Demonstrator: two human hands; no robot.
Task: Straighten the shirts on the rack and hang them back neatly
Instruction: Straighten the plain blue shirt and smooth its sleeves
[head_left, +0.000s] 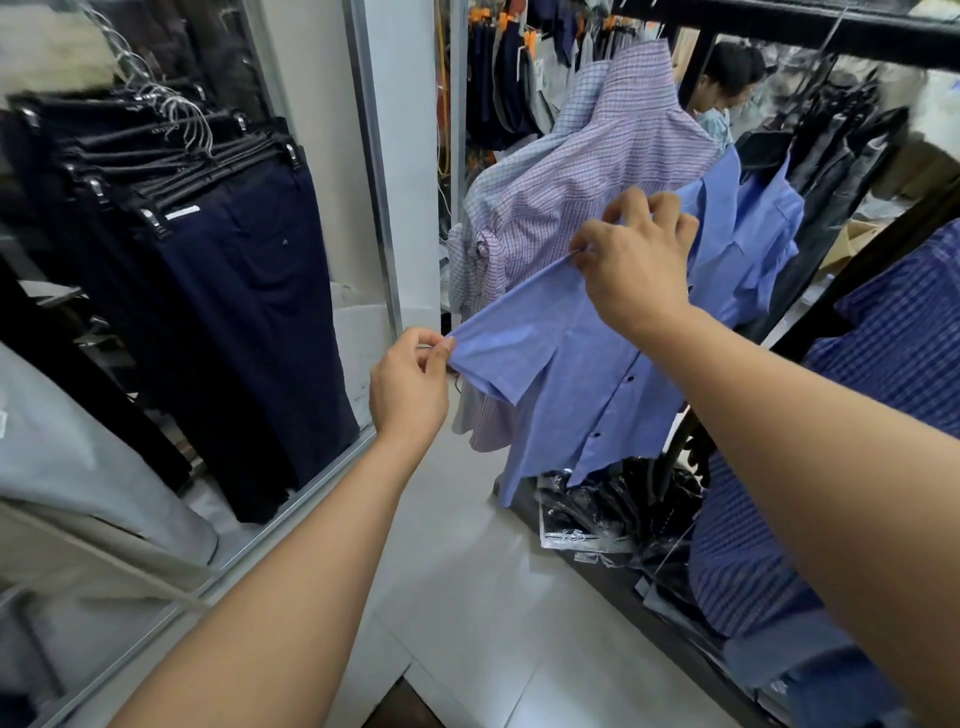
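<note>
Head view. Light blue shirt (571, 374), short-sleeved, dark buttons down the placket, hangs among other shirts at right, under the black rail (779, 23). Left hand (410, 387) pinches the sleeve hem. Right hand (636, 265) grasps fabric near the shoulder. The sleeve is drawn taut between the two.

Just behind it hangs a purple checked shirt (597, 171), collar up. Near right, a dark blue striped shirt (893, 353). Below the shirts, plastic-wrapped dark packets (613, 506) on a low black shelf. At left, navy trousers (249, 291) on clip hangers. Pale tiled floor (467, 597). Another person (727, 78) stands beyond the rack.
</note>
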